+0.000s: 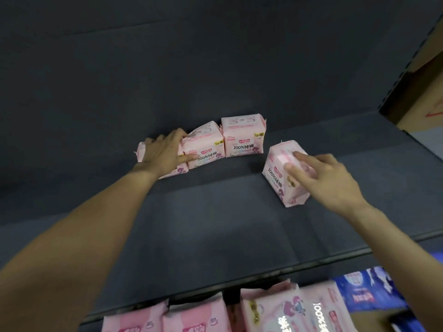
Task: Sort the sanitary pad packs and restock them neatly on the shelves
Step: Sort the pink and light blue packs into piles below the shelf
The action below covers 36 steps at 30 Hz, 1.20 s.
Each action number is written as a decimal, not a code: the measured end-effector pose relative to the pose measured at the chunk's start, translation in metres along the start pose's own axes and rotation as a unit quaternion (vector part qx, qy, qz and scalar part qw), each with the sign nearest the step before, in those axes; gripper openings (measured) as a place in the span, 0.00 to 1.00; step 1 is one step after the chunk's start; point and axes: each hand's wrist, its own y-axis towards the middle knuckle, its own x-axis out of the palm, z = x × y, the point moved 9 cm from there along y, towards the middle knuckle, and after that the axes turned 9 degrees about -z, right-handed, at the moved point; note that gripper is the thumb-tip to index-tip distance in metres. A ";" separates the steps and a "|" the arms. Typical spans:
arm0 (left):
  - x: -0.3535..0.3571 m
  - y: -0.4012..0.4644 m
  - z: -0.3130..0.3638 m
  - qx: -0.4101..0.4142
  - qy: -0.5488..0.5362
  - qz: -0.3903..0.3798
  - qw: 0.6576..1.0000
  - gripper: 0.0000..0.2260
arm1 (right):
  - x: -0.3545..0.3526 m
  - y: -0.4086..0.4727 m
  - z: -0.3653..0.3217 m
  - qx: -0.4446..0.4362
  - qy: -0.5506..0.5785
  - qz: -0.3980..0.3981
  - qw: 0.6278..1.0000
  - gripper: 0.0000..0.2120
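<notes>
Three pink pad packs stand in a row at the back of a dark shelf (215, 212). My left hand (163, 152) lies over the leftmost pack (141, 152), its fingers reaching onto the middle pack (206, 149). The third pack (243, 136) stands upright to their right. A fourth pink pack (278, 173) sits apart to the right, turned at an angle. My right hand (323, 178) grips it from the right side, thumb and fingers on its top and face.
Below the shelf's front edge, several pink packs (275, 310) stand on a lower level, with blue packs (366, 288) to their right. A cardboard box (419, 68) juts in at the upper right. The shelf's back wall (167, 68) is dark.
</notes>
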 end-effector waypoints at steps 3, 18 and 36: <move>0.001 -0.019 0.008 -0.018 -0.003 -0.005 1.000 0.26 | 0.016 -0.009 -0.009 0.021 -0.062 -0.004 0.998 0.34; -0.125 -0.226 0.098 0.081 -0.458 0.059 0.883 0.26 | -0.095 -0.234 -0.005 -0.032 0.235 0.138 0.962 0.28; 0.083 -0.441 0.313 0.075 -0.558 -0.123 0.817 0.26 | -0.024 -0.357 0.170 0.096 0.251 0.113 0.956 0.29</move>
